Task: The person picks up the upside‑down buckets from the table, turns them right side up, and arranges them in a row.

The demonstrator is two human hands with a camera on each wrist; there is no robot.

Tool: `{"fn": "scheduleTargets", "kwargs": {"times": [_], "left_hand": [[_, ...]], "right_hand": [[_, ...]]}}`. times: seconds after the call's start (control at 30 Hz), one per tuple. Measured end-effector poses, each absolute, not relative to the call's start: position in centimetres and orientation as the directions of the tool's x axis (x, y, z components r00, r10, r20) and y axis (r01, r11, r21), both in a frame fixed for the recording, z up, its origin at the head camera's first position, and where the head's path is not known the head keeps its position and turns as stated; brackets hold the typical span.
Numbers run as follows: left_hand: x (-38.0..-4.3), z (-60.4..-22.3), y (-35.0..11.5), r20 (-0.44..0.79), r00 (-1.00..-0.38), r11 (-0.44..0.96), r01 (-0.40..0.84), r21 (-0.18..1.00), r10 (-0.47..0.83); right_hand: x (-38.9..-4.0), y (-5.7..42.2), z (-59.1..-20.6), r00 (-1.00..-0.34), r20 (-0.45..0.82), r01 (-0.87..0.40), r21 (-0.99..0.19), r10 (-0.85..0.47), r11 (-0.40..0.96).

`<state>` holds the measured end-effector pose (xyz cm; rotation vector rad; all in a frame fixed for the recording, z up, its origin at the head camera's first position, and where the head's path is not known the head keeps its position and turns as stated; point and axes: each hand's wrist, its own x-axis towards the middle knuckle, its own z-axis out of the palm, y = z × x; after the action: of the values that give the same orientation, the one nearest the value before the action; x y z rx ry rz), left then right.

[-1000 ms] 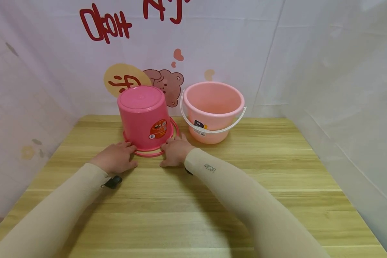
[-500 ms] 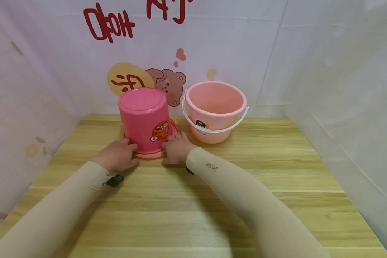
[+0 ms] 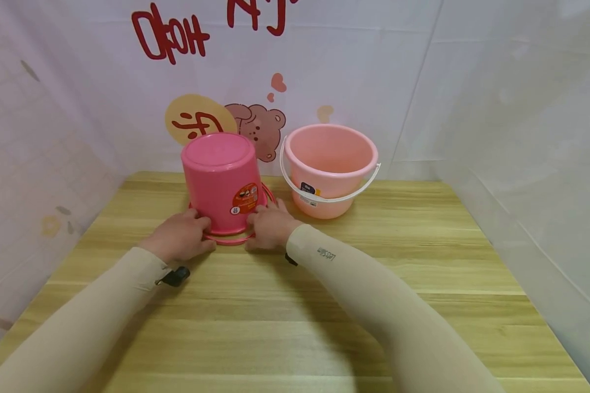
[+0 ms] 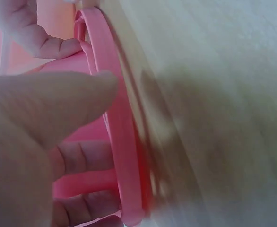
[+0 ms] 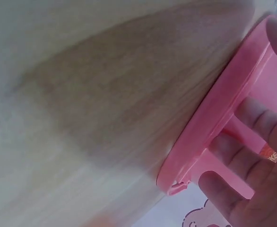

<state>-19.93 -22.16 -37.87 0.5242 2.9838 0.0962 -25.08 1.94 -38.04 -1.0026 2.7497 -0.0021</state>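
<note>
A deep pink bucket (image 3: pixel 216 191) stands upside down at the back left of the wooden table, its flat base on top and an orange-red label facing me. Its pink handle (image 3: pixel 230 240) lies low round the front of the rim. My left hand (image 3: pixel 179 234) holds the left front of the rim; in the left wrist view the thumb (image 4: pixel 89 92) crosses the handle and the fingers lie behind it. On the right front, my right hand (image 3: pixel 271 225) holds the rim, with fingertips (image 5: pixel 228 146) against the bucket in the right wrist view. The far rim is hidden.
Right of the upturned bucket stands a light pink bucket (image 3: pixel 324 209), upright, its white handle (image 3: pixel 336 200) hanging at the front. A printed white cloth (image 3: pixel 354 65) hangs behind the table (image 3: pixel 255 322), with pale cloth along both sides.
The deep pink bucket and both hands have shifted very slightly toward me. The head view has turned a little left. Both hands keep their places on the rim.
</note>
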Motion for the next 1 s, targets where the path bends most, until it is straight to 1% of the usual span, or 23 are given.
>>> {"fn": "scheduleTargets", "kwargs": {"times": [0.13, 0.23, 0.47, 0.7, 1.0], "left_hand": [[-19.8, -37.5, -22.2, -0.069, -0.934, 0.934, 0.341, 0.109, 0.349], [-19.7, -37.3, -22.3, -0.049, -0.935, 0.932, 0.343, 0.119, 0.350], [-19.6, -37.0, -22.4, 0.006, -0.936, 0.932, 0.352, 0.089, 0.353], [-19.6, -36.5, -22.2, 0.071, -0.938, 0.937, 0.342, 0.063, 0.338], [-19.3, -36.2, -21.9, 0.200, -0.926, 0.936, 0.342, 0.085, 0.320]], "right_hand": [[-25.0, 2.1, -37.9, -0.749, -0.162, -0.637, -0.090, -0.642, 0.766], [-25.0, 2.1, -37.8, -0.756, -0.132, -0.636, -0.079, -0.641, 0.767], [-25.3, 2.1, -37.8, -0.779, -0.053, -0.618, -0.100, -0.625, 0.780], [-25.3, 2.3, -37.2, -0.780, 0.000, -0.622, -0.099, -0.625, 0.777], [-25.5, 2.6, -36.9, -0.772, 0.108, -0.636, -0.140, -0.627, 0.759]]}}
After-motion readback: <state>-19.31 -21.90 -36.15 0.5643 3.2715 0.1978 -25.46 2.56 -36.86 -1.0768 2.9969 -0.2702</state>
